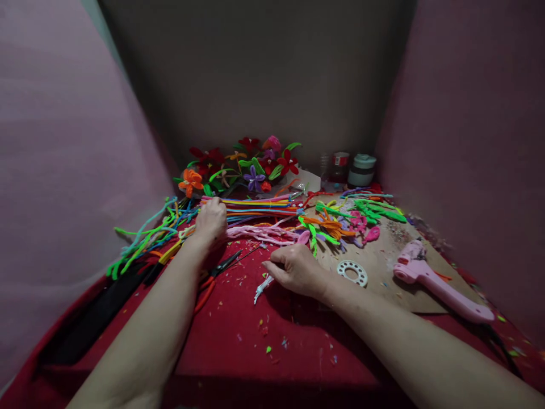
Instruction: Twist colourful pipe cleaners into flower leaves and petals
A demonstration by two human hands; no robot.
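Note:
My left hand (212, 220) is curled over the left end of a bundle of coloured pipe cleaners (259, 209), its fingertips mostly hidden. Pale pink pipe cleaners (264, 232) stretch to the right from beside it. Lower on the red cloth, my right hand (298, 270) is closed with thumb and fingers drawn together; what they pinch is hidden. A pink looped petal (304, 237) shows just above its knuckles, and I cannot tell if it is held. Thin white strands (263, 288) stick out below its fingers. Orange-handled scissors (215, 278) lie between my forearms.
Pipe-cleaner flowers (254, 179) stand at the back beside a lidded jar (361, 169). On a brown board (385, 255) lie green leaves (374, 210), a white ring with holes (352, 274) and a pink glue gun (443, 287). Loose pipe cleaners (147, 233) spread at left; scraps dot the cloth.

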